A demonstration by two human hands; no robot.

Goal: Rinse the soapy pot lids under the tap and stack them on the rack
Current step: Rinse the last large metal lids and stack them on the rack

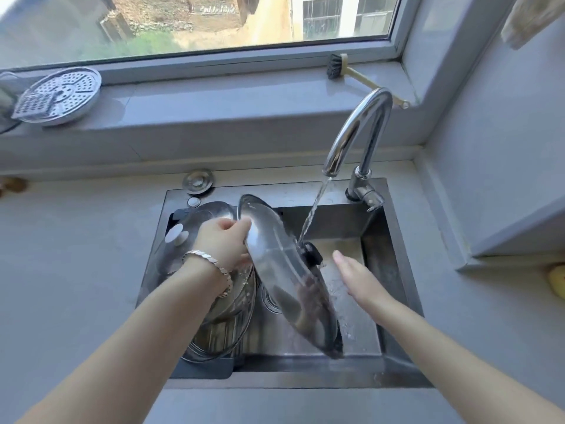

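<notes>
Fingers (244, 224) of the left hand (223, 241) clamp the shiny domed lid (276, 258); right hand (356, 278) fingers (340, 259) lie straight.

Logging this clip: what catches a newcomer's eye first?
The big steel lid, held on edge over the sink by the left hand, with water from the tap hitting near its black knob. The right hand is open right of it; more lids lie stacked at the sink's left.

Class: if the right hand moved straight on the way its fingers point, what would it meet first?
Probably the black knob of the tilted lid, just ahead of the right hand, though depth is unclear in one view.
</notes>
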